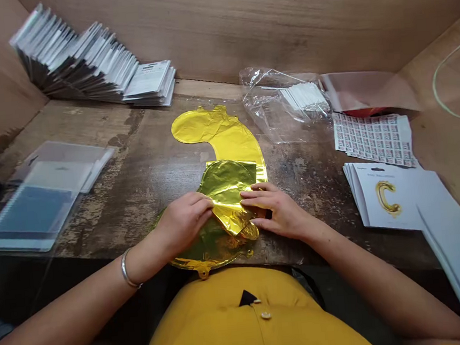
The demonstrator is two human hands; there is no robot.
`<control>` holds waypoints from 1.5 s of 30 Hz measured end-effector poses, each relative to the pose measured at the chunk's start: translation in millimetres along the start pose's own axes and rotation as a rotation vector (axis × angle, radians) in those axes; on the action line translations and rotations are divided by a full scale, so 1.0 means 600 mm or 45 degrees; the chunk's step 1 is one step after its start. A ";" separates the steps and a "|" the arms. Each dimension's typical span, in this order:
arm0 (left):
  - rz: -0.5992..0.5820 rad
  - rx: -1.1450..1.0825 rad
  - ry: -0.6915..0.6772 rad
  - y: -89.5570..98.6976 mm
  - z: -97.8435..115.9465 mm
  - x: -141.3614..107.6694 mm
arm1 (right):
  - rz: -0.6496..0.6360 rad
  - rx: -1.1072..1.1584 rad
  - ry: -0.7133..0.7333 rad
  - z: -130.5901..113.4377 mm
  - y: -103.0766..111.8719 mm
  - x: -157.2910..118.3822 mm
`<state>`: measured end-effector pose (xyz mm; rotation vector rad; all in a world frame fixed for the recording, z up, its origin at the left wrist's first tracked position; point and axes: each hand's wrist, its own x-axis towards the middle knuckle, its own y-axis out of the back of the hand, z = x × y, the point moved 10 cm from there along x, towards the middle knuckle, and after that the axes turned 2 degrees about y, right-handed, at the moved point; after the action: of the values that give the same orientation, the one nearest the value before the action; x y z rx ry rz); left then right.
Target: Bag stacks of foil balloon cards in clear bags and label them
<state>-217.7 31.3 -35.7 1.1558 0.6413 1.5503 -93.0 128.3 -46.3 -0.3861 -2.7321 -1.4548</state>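
Note:
A flat gold foil balloon (238,139) lies on the dark wooden table in front of me. Its curved upper end points away, and a folded flap lies over its middle. The lower part reaches the table's front edge, with a small tab there. With fingers pressed together, my left hand (184,222) grips the flap's left edge; a silver bangle is on that wrist. My right hand (275,209) rests at the flap's right edge, its fingers stretched out and apart on the foil. What lies under the flap is hidden.
Stacked white packets (83,59) line the back left. Clear plastic sleeves (35,205) lie at left. Toward the right are a plastic bag with white sticks (304,99), a sticker sheet (374,137), cards printed with a gold C (403,214), and wooden side walls.

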 end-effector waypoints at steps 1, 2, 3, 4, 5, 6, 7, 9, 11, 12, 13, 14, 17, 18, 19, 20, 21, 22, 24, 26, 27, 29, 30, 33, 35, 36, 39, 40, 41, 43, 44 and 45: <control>0.002 -0.036 0.038 0.002 -0.008 0.000 | 0.049 0.011 -0.012 0.002 0.002 0.000; -0.001 -0.066 0.076 0.002 -0.016 0.001 | 0.100 0.016 -0.031 0.003 0.004 0.001; -0.006 -0.088 0.115 0.003 -0.022 0.003 | 0.154 0.019 -0.062 0.005 0.007 0.002; -0.009 -0.094 0.163 0.003 -0.029 0.006 | 0.211 0.019 -0.108 0.007 0.010 0.003; -0.013 -0.083 0.216 0.003 -0.036 0.009 | 0.260 0.010 -0.168 0.011 0.014 0.003; -0.018 -0.053 0.273 0.003 -0.042 0.012 | 0.301 -0.012 -0.234 0.016 0.017 0.003; -0.028 -0.013 0.328 0.003 -0.047 0.016 | 0.334 -0.048 -0.298 0.021 0.020 0.004; -0.058 0.055 0.430 0.001 -0.057 0.025 | 0.364 -0.174 -0.420 0.030 0.024 0.006; -0.088 0.053 0.532 -0.001 -0.066 0.034 | 0.349 -0.327 -0.522 0.036 0.025 0.010; -0.095 0.039 0.575 -0.002 -0.070 0.038 | 0.330 -0.398 -0.565 0.038 0.024 0.013; -0.103 0.028 0.602 -0.003 -0.073 0.041 | 0.303 -0.462 -0.602 0.040 0.023 0.016; -0.114 0.028 0.610 -0.005 -0.073 0.044 | 0.275 -0.517 -0.628 0.040 0.021 0.019; -0.160 0.103 0.549 -0.012 -0.064 0.052 | 0.203 -0.659 -0.660 0.038 0.016 0.027; -0.171 0.133 0.525 -0.013 -0.060 0.053 | 0.188 -0.705 -0.656 0.037 0.014 0.029; -0.185 0.157 0.503 -0.014 -0.058 0.053 | 0.176 -0.747 -0.645 0.035 0.014 0.031; -0.200 0.182 0.483 -0.015 -0.055 0.053 | 0.167 -0.782 -0.633 0.033 0.013 0.033; -0.209 0.218 0.467 -0.013 -0.054 0.052 | 0.159 -0.809 -0.621 0.032 0.012 0.035; -0.198 0.266 0.450 -0.008 -0.053 0.053 | 0.150 -0.825 -0.612 0.032 0.011 0.036; -0.153 0.366 0.330 0.006 -0.042 0.058 | 0.133 -0.838 -0.602 0.034 0.008 0.038; -0.182 0.391 0.043 0.004 -0.012 0.063 | 0.126 -0.840 -0.593 0.037 0.008 0.039; -0.243 0.370 -0.118 -0.005 0.004 0.062 | 0.125 -0.839 -0.591 0.038 0.009 0.040; -0.408 0.329 -0.336 -0.030 0.023 0.057 | 0.132 -0.831 -0.592 0.038 0.014 0.042; -0.468 0.334 -0.368 -0.040 0.024 0.057 | 0.150 -0.830 -0.598 0.035 0.019 0.042; -0.529 0.427 -0.319 -0.060 0.024 0.068 | 0.270 -0.818 -0.520 0.000 0.036 0.043; -0.484 0.469 -0.250 -0.061 0.035 0.078 | 0.309 -0.756 -0.334 -0.039 0.031 0.044; -0.441 0.463 -0.196 -0.056 0.042 0.082 | 0.296 -0.699 -0.241 -0.054 0.023 0.042; -0.366 0.246 -0.038 -0.043 0.067 0.080 | 0.222 -0.519 -0.117 -0.062 0.001 0.024; -0.375 0.132 -0.020 -0.042 0.076 0.075 | 0.212 -0.480 -0.090 -0.058 -0.001 0.015; -0.390 0.028 -0.027 -0.042 0.084 0.068 | 0.208 -0.457 -0.050 -0.055 -0.002 0.007; -0.412 -0.103 -0.094 -0.043 0.095 0.053 | 0.210 -0.454 0.039 -0.053 0.003 -0.010; -0.417 -0.120 -0.132 -0.045 0.095 0.045 | 0.214 -0.471 0.061 -0.054 0.007 -0.016; -0.426 -0.118 -0.165 -0.049 0.093 0.036 | 0.207 -0.493 0.062 -0.053 0.009 -0.022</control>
<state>-154.7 51.8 -31.5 1.0121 0.6334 1.1997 -82.2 102.4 -25.3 -0.5571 -2.3092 -1.9119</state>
